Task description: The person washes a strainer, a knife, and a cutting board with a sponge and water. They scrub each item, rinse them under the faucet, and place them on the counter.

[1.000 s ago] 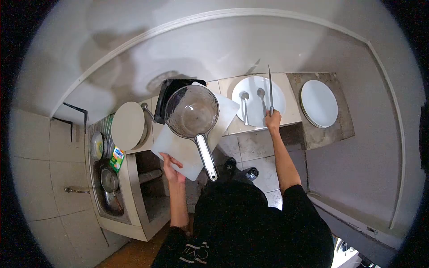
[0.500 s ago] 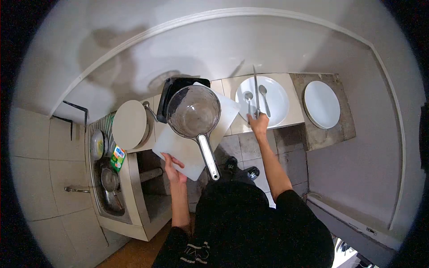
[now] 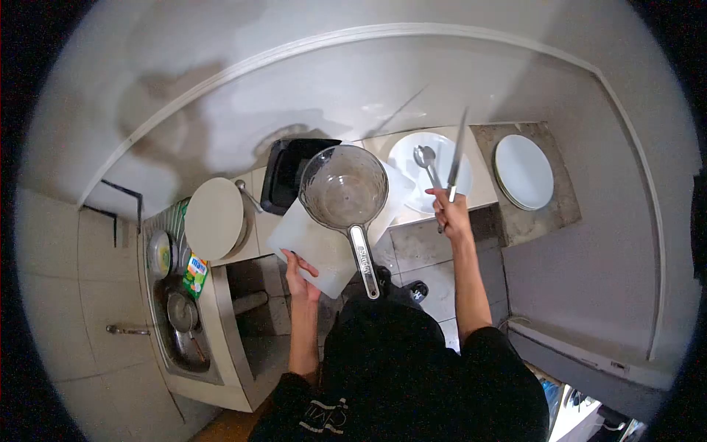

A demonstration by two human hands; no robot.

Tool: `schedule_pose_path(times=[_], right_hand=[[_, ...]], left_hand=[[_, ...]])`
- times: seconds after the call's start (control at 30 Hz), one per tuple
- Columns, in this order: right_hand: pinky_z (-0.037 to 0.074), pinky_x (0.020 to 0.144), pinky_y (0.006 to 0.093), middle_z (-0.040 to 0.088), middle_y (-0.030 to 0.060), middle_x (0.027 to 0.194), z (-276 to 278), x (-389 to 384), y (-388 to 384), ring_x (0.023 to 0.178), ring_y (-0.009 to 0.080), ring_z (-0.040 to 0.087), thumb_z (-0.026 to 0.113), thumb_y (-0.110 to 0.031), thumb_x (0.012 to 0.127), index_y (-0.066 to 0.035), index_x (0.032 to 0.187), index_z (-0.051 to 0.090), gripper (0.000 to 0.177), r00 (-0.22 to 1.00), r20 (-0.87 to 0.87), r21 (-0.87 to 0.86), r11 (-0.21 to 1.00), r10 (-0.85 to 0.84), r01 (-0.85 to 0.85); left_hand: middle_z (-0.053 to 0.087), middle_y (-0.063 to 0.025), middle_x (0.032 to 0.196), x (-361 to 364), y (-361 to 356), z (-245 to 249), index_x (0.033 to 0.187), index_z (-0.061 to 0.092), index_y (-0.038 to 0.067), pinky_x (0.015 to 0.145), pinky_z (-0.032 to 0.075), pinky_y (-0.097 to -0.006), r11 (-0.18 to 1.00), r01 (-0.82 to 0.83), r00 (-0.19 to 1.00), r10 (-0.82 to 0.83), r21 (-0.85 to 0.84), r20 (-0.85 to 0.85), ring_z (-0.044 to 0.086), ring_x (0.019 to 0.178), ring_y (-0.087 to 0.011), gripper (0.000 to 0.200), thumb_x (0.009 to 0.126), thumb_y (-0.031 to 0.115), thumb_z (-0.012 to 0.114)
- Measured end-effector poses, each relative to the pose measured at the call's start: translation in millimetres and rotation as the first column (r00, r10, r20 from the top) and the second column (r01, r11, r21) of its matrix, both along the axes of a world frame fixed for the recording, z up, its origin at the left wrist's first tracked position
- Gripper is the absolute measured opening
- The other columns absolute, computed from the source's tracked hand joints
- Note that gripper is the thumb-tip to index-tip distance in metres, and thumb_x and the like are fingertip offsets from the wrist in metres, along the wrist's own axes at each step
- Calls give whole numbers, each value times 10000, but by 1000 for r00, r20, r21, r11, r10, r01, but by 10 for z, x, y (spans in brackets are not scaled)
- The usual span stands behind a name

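Left hand [image 3: 300,278]: clasping board [image 3: 313,247] under pan [image 3: 345,188], 10 o'clock.
Right hand [image 3: 450,211]: gripping knife [image 3: 459,147], now lifting spoons [image 3: 424,157] off plate [image 3: 406,155].

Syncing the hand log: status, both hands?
Left hand grips white cutting board, saucepan riding on it. Right hand shut on knife and spoons, over white plate. Second plate sits apart at right.

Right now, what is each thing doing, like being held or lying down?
left hand, gripping the edge of the cutting board
pan, upright on the cutting board, handle toward the person
right hand, closed around the knife, blade pointing up
spoons, above the white plate; held or not, cannot tell
stacked plates, lying flat on the counter
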State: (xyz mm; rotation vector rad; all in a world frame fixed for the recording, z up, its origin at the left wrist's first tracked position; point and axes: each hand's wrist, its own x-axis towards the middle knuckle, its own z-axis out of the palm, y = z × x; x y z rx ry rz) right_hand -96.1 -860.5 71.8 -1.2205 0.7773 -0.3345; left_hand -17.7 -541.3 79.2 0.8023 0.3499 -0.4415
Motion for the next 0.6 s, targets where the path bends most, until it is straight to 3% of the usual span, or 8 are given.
schedule_pose_path(times=[0.03,0.17,0.23,0.33,0.4,0.43,0.5,0.6], right_hand=[[198,296,188,372,-29,469,222,-114,-10,356,33,279,528,-156,795,11,818,601,183,997,75,109,994,10,-18],[163,271,189,323,-36,392,881,-565,-16,284,35,226,526,-184,825,26,769,580,224,980,182,121,988,76,-99],[160,268,194,302,-36,375,1052,-731,-113,270,40,217,528,-170,823,34,734,568,226,982,187,146,988,30,-58],[158,270,202,302,-40,376,1235,-994,-52,271,45,225,536,-156,812,36,712,561,217,984,154,129,986,86,-106],[165,262,195,297,-40,371,1250,-1144,13,268,39,227,529,-150,814,30,685,546,222,993,101,97,993,56,-66],[171,254,188,292,-41,365,1258,-1225,36,266,33,229,522,-144,817,24,658,530,231,997,46,63,996,58,-61],[177,254,196,297,-41,362,1189,-1402,13,265,37,242,539,-165,807,21,662,537,235,998,50,79,996,35,-39],[192,251,211,308,-35,361,1105,-1602,16,259,43,245,557,-194,797,4,670,550,236,997,-65,23,998,-51,52]], left_hand=[[373,61,491,8,-50,11,658,431,154,422,315,-194,1000,21,1000,-21,-12,-4,353,410,-65,351,829,460,446],[371,45,488,47,-227,-114,669,433,146,431,324,-199,984,162,986,-160,-71,40,358,412,-71,355,850,450,406],[372,41,488,51,-457,-188,677,432,143,436,327,-201,968,233,972,-230,-89,39,359,413,-73,356,857,447,391],[432,24,534,27,-739,-142,773,484,114,446,344,-213,925,352,933,-359,-144,-28,404,455,-86,375,850,468,387],[496,-8,611,-97,-973,-16,923,506,83,461,359,-222,904,427,904,-427,8,27,450,511,-105,439,838,496,385],[496,-8,611,-102,-1033,-73,923,506,83,461,359,-222,888,460,888,-460,5,29,450,511,-105,439,838,496,385],[539,-38,707,-112,-1176,-251,1043,488,66,487,379,-228,802,597,801,-594,-29,72,486,577,-124,517,821,523,393],[547,-31,777,-169,-1432,-384,1052,474,62,539,405,-243,690,724,689,-722,-18,64,499,621,-130,536,812,535,399]])
